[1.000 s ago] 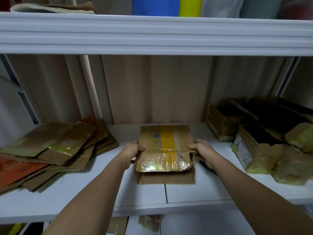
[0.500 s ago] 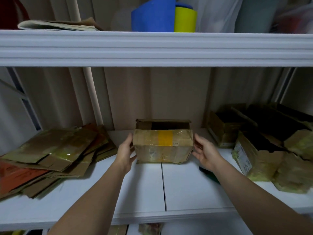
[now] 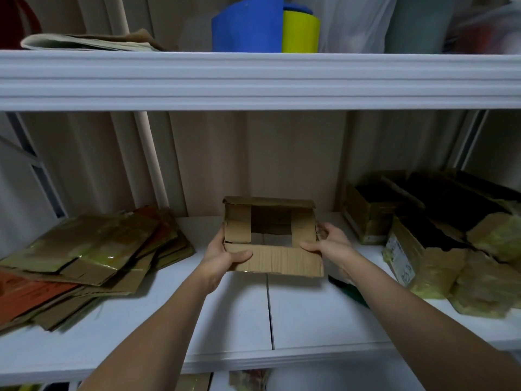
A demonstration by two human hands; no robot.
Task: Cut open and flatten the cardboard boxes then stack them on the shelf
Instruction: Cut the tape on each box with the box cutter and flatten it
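Observation:
A small brown cardboard box (image 3: 270,258) sits in the middle of the white shelf (image 3: 304,314), its open end turned toward me with flaps spread and the dark inside showing. My left hand (image 3: 222,256) grips its left side, thumb over the lower flap. My right hand (image 3: 328,244) grips the right side, thumb on the same flap. A pile of flattened cardboard (image 3: 84,261) lies on the shelf's left part.
Several unflattened taped boxes (image 3: 423,238) crowd the shelf's right end. A dark green object (image 3: 349,289) lies under my right wrist. The upper shelf (image 3: 253,80) carries blue and yellow rolls (image 3: 265,26) and folded cardboard (image 3: 87,42). A white pole (image 3: 149,162) stands behind.
The box has been turned from its taped side up to its open end facing me. Both hands shifted from its flanks to gripping its sides and lower flap.

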